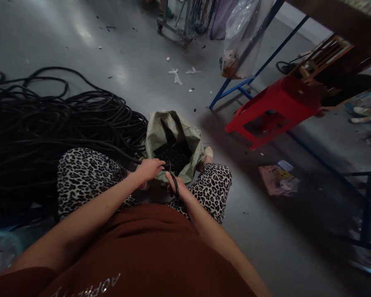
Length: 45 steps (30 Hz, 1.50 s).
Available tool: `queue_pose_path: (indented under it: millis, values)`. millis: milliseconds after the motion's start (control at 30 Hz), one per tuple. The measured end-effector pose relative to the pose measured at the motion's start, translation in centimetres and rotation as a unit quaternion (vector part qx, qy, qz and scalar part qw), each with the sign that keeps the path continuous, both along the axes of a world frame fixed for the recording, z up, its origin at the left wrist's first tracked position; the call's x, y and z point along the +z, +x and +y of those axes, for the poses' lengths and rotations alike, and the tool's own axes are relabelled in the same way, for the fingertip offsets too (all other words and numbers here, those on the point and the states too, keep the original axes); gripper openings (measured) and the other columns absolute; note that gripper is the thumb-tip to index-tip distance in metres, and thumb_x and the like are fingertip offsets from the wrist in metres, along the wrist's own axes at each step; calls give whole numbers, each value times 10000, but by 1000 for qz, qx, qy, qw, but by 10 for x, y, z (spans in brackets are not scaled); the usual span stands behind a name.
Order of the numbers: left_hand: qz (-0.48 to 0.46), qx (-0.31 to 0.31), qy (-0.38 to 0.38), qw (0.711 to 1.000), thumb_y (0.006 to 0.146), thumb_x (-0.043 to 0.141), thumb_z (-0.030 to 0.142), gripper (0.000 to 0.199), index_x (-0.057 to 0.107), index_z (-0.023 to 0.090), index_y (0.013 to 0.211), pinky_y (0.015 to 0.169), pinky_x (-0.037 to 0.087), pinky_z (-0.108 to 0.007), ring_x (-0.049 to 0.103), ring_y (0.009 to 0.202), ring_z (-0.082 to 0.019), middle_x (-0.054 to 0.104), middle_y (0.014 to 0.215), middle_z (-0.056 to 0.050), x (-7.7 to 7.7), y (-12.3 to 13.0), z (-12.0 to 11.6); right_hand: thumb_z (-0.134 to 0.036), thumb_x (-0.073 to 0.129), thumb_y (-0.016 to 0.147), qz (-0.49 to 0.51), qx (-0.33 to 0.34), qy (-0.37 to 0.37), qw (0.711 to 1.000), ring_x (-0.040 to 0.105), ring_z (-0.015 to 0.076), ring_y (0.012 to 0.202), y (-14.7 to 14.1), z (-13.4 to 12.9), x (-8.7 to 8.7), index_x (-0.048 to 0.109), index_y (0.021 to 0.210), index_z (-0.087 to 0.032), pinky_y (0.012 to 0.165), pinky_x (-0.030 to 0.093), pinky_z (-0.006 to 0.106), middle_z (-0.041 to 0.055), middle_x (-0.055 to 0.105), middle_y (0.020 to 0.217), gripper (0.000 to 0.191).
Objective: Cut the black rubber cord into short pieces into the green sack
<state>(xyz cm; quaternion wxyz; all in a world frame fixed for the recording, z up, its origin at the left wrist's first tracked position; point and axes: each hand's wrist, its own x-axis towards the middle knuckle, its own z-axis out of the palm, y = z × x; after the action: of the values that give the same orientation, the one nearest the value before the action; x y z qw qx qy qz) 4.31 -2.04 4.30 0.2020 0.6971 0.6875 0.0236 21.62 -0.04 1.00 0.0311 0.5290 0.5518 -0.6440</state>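
My left hand [151, 168] is closed around a black rubber cord [123, 154], whose short end sticks out past the fingers. That cord runs back to a big tangled heap of black cord [64, 119] on the left. In my right hand [176, 185] is a pair of scissors [176, 187] with dark looped handles, its blades pointing up beside the cord end. Whether the blades touch the cord I cannot tell. Both hands are over the near rim of an open, pale green woven sack [193, 138]. Small black pieces [174, 152] lie inside it, between my feet.
On the right a red plastic stool [284, 99] lies tipped beside a blue-legged table [222, 93]. A clear plastic bag [244, 37] hangs there. Pink packaging [276, 179] and white scraps [175, 76] litter the grey floor. A wheeled metal frame [174, 31] stands farther back.
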Motion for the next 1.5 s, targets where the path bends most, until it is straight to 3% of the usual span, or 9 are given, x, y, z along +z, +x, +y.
queue_pose_path:
  millis: [133,433,700,1033,1500]
  values:
    - [1,-3,-7,1000,863,377,340,342,581,246,1122,793,427,-255,592,928,-179,651,1007,-42,1,3,1,-662,319,825,2,17,8,1000,547,134,403,3,-1,-1,595,733,-111,357,413,201,49,566,522,624]
    - [-19,3,0,1000,864,382,337,337,582,242,1118,796,430,-258,596,915,-178,652,1001,-46,4,4,3,-553,405,847,1,-53,-59,997,499,117,318,-1,-3,5,514,672,-134,300,379,186,-11,484,426,467]
    - [-26,15,-15,999,860,391,335,337,581,241,1122,802,435,-273,595,930,-192,646,1022,-58,3,10,6,-593,370,844,-43,-27,-3,999,486,117,317,-1,-3,6,523,629,-134,312,387,196,5,471,422,529]
    - [-15,-1,-24,1000,849,400,360,338,600,258,1100,872,398,-279,573,994,-172,655,1054,-39,-2,-32,-3,-596,407,829,-62,-70,-29,995,449,97,311,2,4,0,540,689,-114,322,393,195,5,479,455,520]
    - [37,2,-46,998,847,387,349,330,622,255,1059,813,415,-282,593,944,-183,672,1005,-46,-6,-28,-5,-551,437,831,-100,-49,-14,994,422,97,283,-1,4,-9,532,655,-130,300,375,205,-3,460,441,466]
